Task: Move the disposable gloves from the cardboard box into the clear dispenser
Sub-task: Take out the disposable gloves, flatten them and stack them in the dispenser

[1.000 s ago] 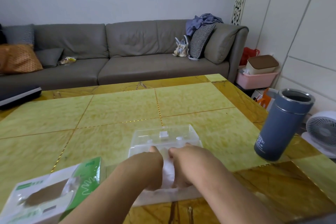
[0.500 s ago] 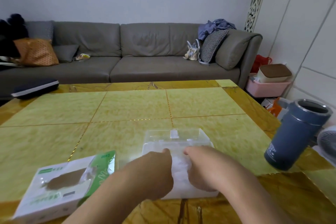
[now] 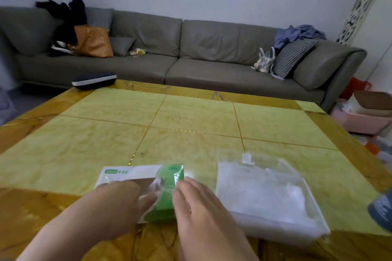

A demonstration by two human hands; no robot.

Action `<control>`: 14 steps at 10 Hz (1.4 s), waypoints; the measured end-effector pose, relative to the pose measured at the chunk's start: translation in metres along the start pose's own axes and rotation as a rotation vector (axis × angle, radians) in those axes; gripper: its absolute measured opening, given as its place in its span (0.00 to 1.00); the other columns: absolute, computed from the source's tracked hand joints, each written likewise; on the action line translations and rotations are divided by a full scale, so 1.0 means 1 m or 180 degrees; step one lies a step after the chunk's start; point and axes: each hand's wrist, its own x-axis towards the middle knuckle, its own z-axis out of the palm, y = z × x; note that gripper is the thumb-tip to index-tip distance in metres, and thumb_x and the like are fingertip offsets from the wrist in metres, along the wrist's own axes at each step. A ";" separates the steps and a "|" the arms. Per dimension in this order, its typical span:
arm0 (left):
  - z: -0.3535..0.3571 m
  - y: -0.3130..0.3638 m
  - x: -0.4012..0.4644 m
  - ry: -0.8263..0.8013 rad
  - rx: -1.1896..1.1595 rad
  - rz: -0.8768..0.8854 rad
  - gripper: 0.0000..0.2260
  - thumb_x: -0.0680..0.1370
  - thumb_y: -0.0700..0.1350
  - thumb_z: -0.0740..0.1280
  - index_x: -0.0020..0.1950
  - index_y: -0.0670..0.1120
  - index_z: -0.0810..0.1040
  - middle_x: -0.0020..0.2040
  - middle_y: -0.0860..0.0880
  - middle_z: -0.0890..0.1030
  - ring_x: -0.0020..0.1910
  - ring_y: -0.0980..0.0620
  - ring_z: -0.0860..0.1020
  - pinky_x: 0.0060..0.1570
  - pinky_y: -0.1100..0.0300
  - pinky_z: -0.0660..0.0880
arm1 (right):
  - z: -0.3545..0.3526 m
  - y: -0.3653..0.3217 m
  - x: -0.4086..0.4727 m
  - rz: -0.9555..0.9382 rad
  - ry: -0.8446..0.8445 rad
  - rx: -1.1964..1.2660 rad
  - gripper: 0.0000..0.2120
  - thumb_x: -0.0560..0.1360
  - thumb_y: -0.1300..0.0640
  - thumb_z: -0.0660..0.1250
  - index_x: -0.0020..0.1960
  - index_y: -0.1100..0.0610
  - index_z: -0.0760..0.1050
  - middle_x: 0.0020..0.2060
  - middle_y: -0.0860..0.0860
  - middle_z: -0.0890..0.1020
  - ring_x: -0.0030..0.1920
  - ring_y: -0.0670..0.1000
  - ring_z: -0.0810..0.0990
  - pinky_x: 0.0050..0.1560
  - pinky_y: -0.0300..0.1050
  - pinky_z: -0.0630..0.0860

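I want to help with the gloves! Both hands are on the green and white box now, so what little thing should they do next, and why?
Probably pull the next bunch of gloves out through the box's opening. The left hand already has its fingers at the opening of the cardboard box, the right hand rests on its green end, and the clear dispenser sits open beside it, already holding some gloves.

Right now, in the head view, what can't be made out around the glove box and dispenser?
- Cardboard box: its opening is covered by the left hand, so the gloves left inside are hidden.
- Left hand's fingertips: blurred, grip unclear.
- Clear dispenser: white contents blurred, count unreadable.
- Blue bottle: cut off by the right edge.
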 end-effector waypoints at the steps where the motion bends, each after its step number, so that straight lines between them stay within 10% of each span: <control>1: 0.017 -0.007 0.008 0.0107 -0.0135 0.0128 0.24 0.83 0.63 0.50 0.59 0.53 0.80 0.56 0.53 0.81 0.59 0.50 0.78 0.60 0.56 0.72 | 0.042 -0.010 0.019 0.0068 0.0290 -0.0124 0.23 0.81 0.58 0.53 0.55 0.50 0.88 0.55 0.44 0.87 0.57 0.45 0.86 0.53 0.38 0.82; 4: 0.017 0.008 0.023 0.0287 -0.1464 -0.0083 0.15 0.84 0.56 0.58 0.47 0.51 0.80 0.44 0.54 0.83 0.44 0.54 0.80 0.46 0.56 0.77 | 0.049 -0.009 0.019 -0.0001 0.0251 -0.0272 0.23 0.66 0.54 0.72 0.60 0.56 0.86 0.58 0.52 0.87 0.62 0.52 0.85 0.53 0.46 0.85; 7: -0.001 0.012 0.010 0.1728 -0.2262 -0.0561 0.10 0.82 0.48 0.65 0.41 0.54 0.79 0.32 0.54 0.82 0.29 0.56 0.78 0.26 0.61 0.73 | 0.060 -0.003 0.022 -0.0163 0.0596 -0.0192 0.22 0.69 0.60 0.59 0.56 0.56 0.87 0.56 0.51 0.87 0.60 0.51 0.86 0.50 0.45 0.85; 9: -0.038 0.007 -0.015 0.2635 -0.4271 -0.0459 0.10 0.85 0.51 0.62 0.52 0.47 0.80 0.40 0.48 0.86 0.36 0.53 0.84 0.37 0.56 0.79 | 0.057 -0.005 0.015 -0.0146 0.0287 -0.0251 0.21 0.71 0.61 0.58 0.55 0.56 0.87 0.56 0.50 0.87 0.60 0.51 0.86 0.53 0.43 0.84; 11: -0.046 0.026 -0.029 0.1724 -0.5551 -0.0255 0.15 0.84 0.51 0.63 0.52 0.38 0.79 0.39 0.37 0.81 0.32 0.41 0.77 0.28 0.56 0.78 | 0.001 -0.009 0.012 0.0289 0.0066 0.1665 0.40 0.71 0.43 0.61 0.81 0.38 0.51 0.77 0.28 0.55 0.78 0.35 0.61 0.72 0.26 0.58; 13: -0.039 0.057 -0.032 0.0965 -0.5750 -0.0095 0.17 0.81 0.52 0.66 0.52 0.37 0.79 0.35 0.37 0.80 0.26 0.42 0.77 0.28 0.57 0.74 | -0.052 0.008 0.012 0.0465 0.0732 0.4013 0.19 0.73 0.49 0.77 0.62 0.47 0.79 0.57 0.49 0.87 0.58 0.49 0.85 0.62 0.47 0.79; 14: -0.035 0.065 -0.036 0.0657 -0.5394 0.0079 0.21 0.78 0.60 0.68 0.48 0.41 0.83 0.44 0.33 0.84 0.39 0.34 0.83 0.44 0.51 0.77 | -0.056 0.020 0.014 0.0989 0.1194 0.4193 0.07 0.80 0.57 0.74 0.43 0.58 0.81 0.33 0.60 0.83 0.30 0.60 0.83 0.35 0.51 0.80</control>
